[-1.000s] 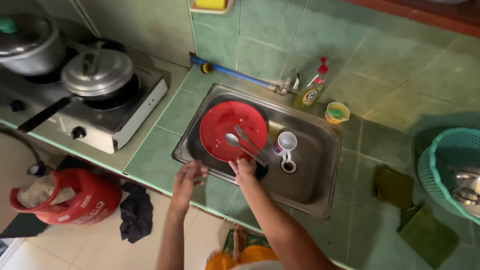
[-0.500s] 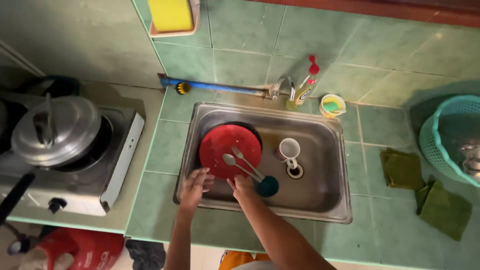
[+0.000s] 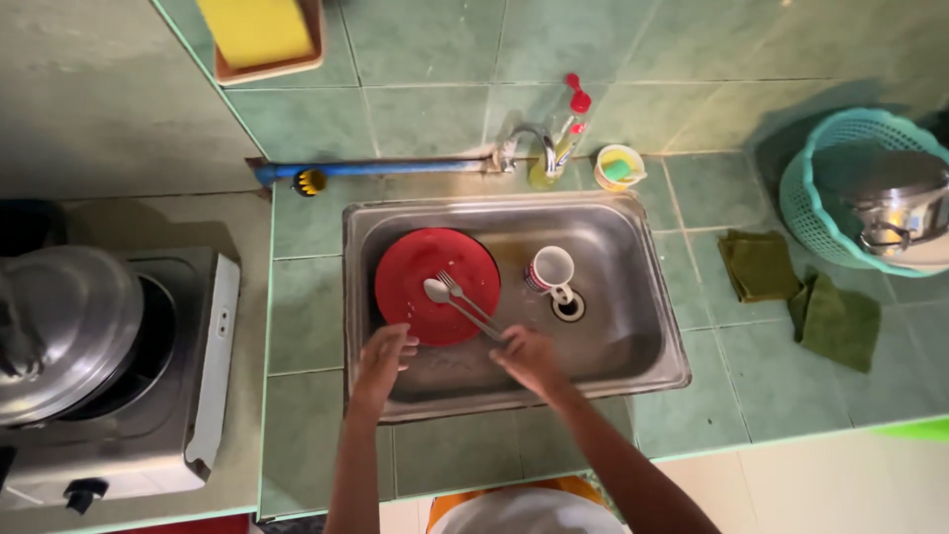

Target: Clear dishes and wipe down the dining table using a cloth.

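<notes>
Where it lies, the red plate point(image 3: 420, 287) bears spoon point(image 3: 437, 292) and fork point(image 3: 453, 287).

Yellow-green dish soap bottle point(image 3: 554, 148), red cap, behind sink beside tap; label unclear.

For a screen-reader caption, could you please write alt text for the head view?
Two hands reach into a steel sink: the left hand at a red plate bearing a spoon and fork, the right hand at their handles. A mug lies beside the plate.

Dim, greenish indoor light; soft glare on the steel sink point(image 3: 633, 326), deep shadow behind the basket point(image 3: 825, 213), slight softness and wide-angle bending toward edges.
</notes>
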